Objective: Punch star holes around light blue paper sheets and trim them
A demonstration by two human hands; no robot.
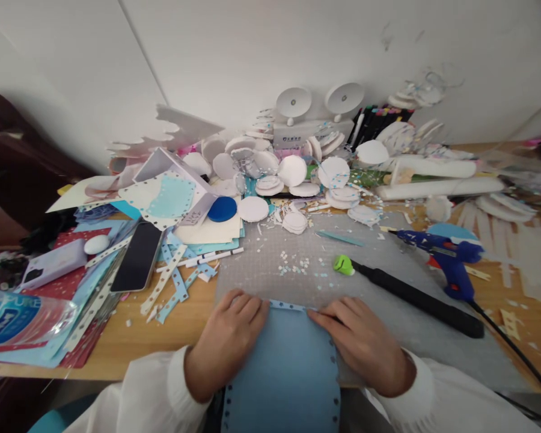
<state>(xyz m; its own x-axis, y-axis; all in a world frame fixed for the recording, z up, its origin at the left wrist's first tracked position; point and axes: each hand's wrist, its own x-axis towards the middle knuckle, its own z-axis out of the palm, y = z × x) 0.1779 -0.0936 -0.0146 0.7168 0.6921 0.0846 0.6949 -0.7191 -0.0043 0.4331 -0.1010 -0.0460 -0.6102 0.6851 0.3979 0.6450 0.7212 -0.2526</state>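
A sheet of light-blue card (286, 367) with small punched holes along its side edges hangs over the table's front edge towards me. Its far edge shows a narrow folded-over strip (287, 306) with holes, lying on the grey cutting mat (261, 273). My left hand (232, 337) is closed on the far left corner, fingers curled over it. At the far right corner, my right hand (358, 337) pinches the strip's end with the index finger stretched along it. Both thumbs are mostly hidden.
A blue glue gun (451, 258) and a black-handled tool with a green end (415, 294) lie right. Beyond are many white paper discs (293, 171) and scraps. On the left are a phone (137, 257), punched paper strips (175, 273) and a plastic bottle (27, 319).
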